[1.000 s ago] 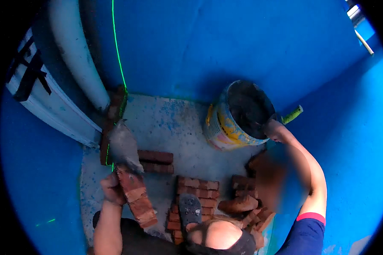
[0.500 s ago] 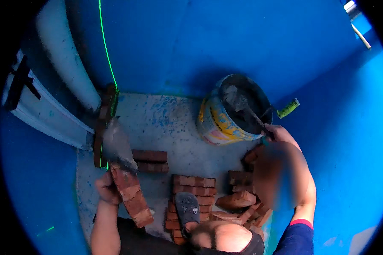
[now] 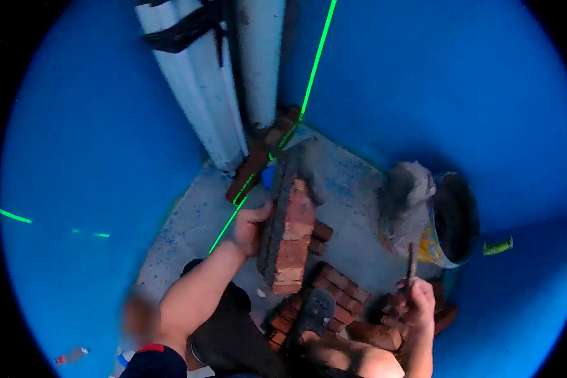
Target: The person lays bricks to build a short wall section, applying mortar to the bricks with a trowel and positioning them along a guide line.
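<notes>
My left hand (image 3: 252,228) is wrapped round the side of a red brick (image 3: 296,239), held tilted above the floor. Grey mortar coats the brick's left side and far end. In my right hand (image 3: 419,301) is the handle of a trowel (image 3: 412,261), gripped upright. A thick grey load of mortar (image 3: 411,198) sits at the trowel's far end and mostly hides its blade. Just right of that load is a mortar bucket (image 3: 455,220) with a yellow-and-white side and dark contents.
A row of laid bricks (image 3: 249,175) runs beside a white pipe (image 3: 259,69) and a white taped post (image 3: 195,94). A green laser line (image 3: 318,60) crosses wall and floor. Bricks (image 3: 343,286) are stacked by my clog (image 3: 318,310); loose ones (image 3: 375,334) lie right.
The trowel has come out of the bucket with mortar on it, toward me. The brick has been raised in my left hand. My view has turned left.
</notes>
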Motion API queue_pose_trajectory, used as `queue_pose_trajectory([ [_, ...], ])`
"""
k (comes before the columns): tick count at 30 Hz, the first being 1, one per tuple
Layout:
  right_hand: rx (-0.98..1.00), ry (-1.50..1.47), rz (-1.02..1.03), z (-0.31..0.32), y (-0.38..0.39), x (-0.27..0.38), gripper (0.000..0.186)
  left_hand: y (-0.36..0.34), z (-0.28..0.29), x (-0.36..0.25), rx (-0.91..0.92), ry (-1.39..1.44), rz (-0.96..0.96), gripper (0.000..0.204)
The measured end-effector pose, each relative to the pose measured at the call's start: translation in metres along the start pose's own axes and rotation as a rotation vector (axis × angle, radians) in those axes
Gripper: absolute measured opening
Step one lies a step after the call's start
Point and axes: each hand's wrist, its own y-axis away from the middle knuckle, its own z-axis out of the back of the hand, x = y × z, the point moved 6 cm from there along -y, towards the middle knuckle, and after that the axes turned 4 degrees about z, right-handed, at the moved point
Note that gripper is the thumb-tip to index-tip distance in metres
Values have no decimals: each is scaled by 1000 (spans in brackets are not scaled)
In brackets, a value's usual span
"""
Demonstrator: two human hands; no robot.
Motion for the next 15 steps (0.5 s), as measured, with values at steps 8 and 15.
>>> queue_pose_trajectory([
  [8,15,203,312,-88,-46,5,31,22,12,-7,56,185,-14,46],
  [15,-153,619,846,-117,-54,11,26,26,-9,-16,-8,206,-99,43],
])
